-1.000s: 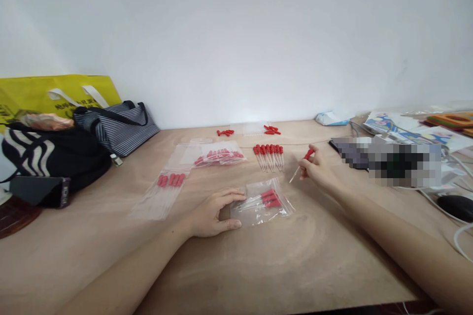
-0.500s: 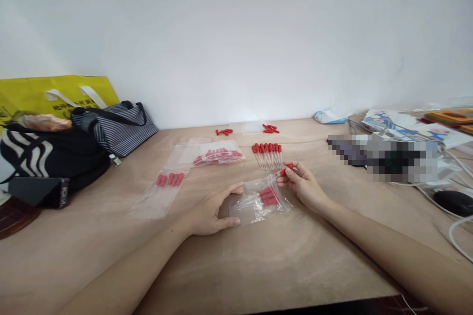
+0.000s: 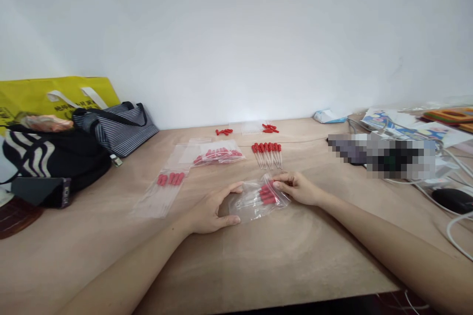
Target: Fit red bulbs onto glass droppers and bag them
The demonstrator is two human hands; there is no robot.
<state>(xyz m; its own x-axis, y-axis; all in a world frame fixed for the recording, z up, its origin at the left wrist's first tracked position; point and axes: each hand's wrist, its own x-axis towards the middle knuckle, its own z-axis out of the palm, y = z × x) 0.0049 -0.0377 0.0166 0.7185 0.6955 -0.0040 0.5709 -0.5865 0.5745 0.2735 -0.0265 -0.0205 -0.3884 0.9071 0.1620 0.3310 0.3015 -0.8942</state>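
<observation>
A clear zip bag (image 3: pixel 246 209) lies flat on the wooden table with several red-bulbed droppers (image 3: pixel 269 199) inside it. My left hand (image 3: pixel 212 210) rests at the bag's left side, thumb and fingers spread apart, their tips touching its edge. At the bag's right-hand opening, my right hand (image 3: pixel 297 187) pinches the red bulb of a dropper whose thin tube points left into the bag. The bulb is partly hidden by my fingers. Just beyond the bag, a row of droppers (image 3: pixel 266 150) lies side by side, bulbs facing away from me.
Filled bags (image 3: pixel 219 152) are piled behind my left hand, and flat bags with red bulbs showing (image 3: pixel 170 179) lie left. Loose red bulbs (image 3: pixel 223 132) sit near the wall. Handbags (image 3: pixel 118 125) stand left; a mouse (image 3: pixel 454 201) and cables lie right.
My right hand has moved left and brought the dropper from outside the bag's opening into it. My left hand has stayed at the bag's edge.
</observation>
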